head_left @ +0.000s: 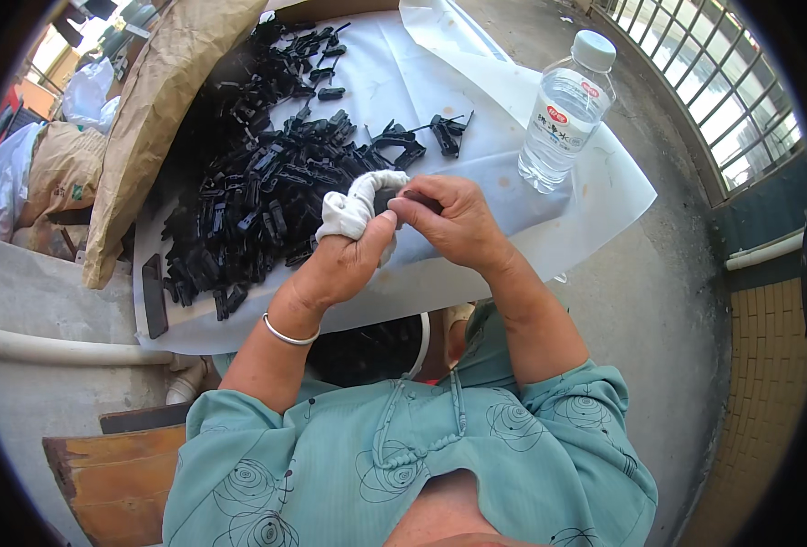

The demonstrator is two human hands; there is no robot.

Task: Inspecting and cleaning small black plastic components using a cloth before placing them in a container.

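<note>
My left hand is closed, its fingers wrapped in a white cloth and its thumb bare. In the curl of those fingers sits a small black plastic part, mostly hidden. Pressed up against it, my right hand is closed in a pinch on a narrow dark piece, whose kind I cannot make out. Both hands meet above the near edge of a sheet-covered table. Just beyond and to the left lies a large heap of black plastic parts.
A clear water bottle with a white cap stands on the white sheet at right. Brown paper rises along the heap's left side. A flat dark bar lies at the left edge. Below the table, a dark bucket stands by my legs.
</note>
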